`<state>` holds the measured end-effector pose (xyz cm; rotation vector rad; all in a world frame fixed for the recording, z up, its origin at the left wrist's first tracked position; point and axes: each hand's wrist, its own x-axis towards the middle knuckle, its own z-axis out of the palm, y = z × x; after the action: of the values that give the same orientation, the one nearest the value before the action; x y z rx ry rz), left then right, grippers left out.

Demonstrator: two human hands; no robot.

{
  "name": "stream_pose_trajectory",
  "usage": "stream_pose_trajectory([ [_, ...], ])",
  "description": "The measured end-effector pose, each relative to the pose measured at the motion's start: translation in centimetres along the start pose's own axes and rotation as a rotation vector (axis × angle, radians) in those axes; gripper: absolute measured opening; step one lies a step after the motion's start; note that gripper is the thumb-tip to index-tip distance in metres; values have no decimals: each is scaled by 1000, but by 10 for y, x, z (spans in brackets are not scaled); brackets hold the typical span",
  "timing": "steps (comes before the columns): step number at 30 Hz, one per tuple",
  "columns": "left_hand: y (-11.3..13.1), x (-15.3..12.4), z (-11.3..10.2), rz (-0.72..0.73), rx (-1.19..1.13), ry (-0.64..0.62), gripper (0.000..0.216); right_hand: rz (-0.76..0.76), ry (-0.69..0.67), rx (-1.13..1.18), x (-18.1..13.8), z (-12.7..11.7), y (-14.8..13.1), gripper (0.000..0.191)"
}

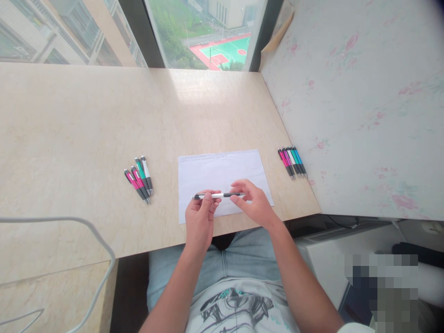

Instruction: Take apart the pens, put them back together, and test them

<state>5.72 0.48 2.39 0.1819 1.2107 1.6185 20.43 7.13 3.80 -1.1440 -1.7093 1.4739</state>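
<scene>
A white click pen with a black grip (pixel 221 195) is held level above a sheet of paper (pixel 208 171). My left hand (pixel 201 215) pinches its clicker end between thumb and fingers. My right hand (pixel 255 201) is at the pen's tip end, thumb and fingers curved but apart around the grip and tip. Whether its fingers touch the pen I cannot tell. Faint rows of writing run along the top edge of the paper; the lower part is partly hidden by my hands.
Several pink, green and white pens (pixel 138 180) lie on the table left of the paper. More pens in mixed colours (pixel 292 162) lie in a row by the papered wall (pixel 347 115). A grey cable (pixel 86 224) curves over the table's left front.
</scene>
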Motion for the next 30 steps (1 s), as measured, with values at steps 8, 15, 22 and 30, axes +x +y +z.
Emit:
stream_pose_trajectory([
  [8, 1, 0, 0, -5, -15, 0, 23, -85, 39, -26, -1, 2, 0, 20],
  [15, 0, 1, -1, -8, -15, -10, 23, -16, 25, -17, 0, 2, 0, 15],
  [22, 0, 1, -1, -6, -25, -10, 23, -67, 21, 39, -1, 2, -1, 33],
  [30, 2, 1, -3, -2, -37, -136, 22, 55, 31, 106, 0, 3, -1, 22],
])
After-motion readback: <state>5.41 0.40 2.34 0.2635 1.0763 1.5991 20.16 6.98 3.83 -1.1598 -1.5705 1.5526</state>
